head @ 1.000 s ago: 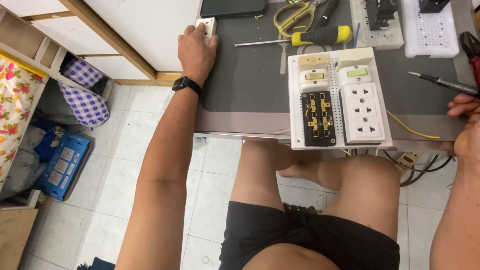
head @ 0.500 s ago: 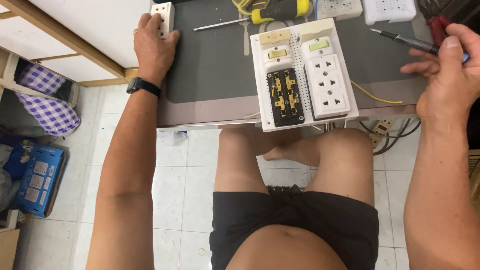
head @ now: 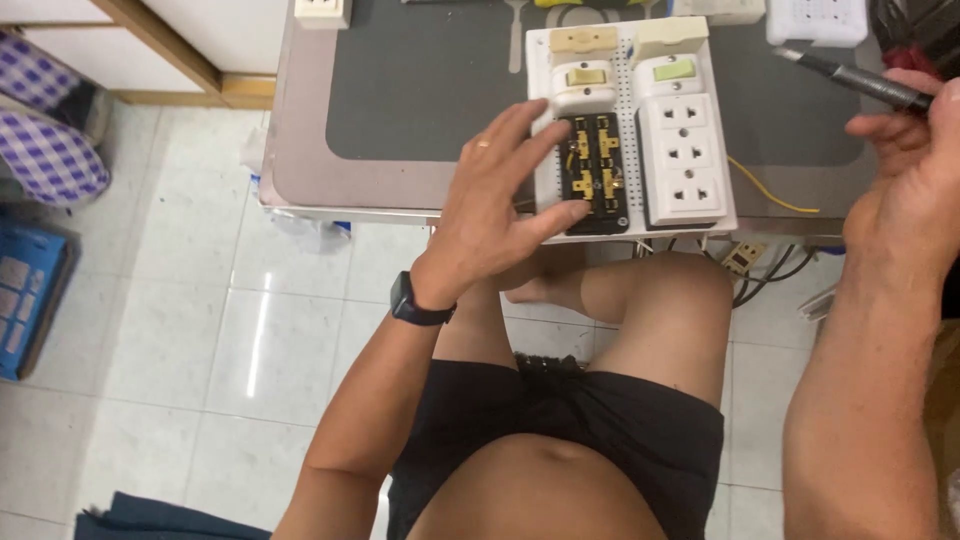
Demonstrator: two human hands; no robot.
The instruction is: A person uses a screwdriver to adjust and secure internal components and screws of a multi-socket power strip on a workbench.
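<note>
The left hand [head: 500, 205] is the nearest one. It is spread open, fingers apart, and holds nothing. It wears a ring, and a dark watch [head: 412, 302] sits on the wrist. Its fingertips are on or just over the left edge of a white board [head: 628, 120] that lies on the table [head: 300, 185] in front of the person.

Right by those fingertips is a black socket part with gold metal pieces [head: 596, 172]; its cover is off. Just past it, away from the hand, is a white socket [head: 685, 160] with its cover on. Above both, farther from the hand, are two small switches [head: 628, 75].

The right hand [head: 915, 170] is off to the side, well apart from the board. Its fingers are curled shut around a screwdriver [head: 850, 80], whose tip points away toward the far side of the table.

I think this is the step of steadying the board so the open socket can be worked on. The open hand would need to press flat on the board, and the screwdriver would need to come over to a small screw.
</note>
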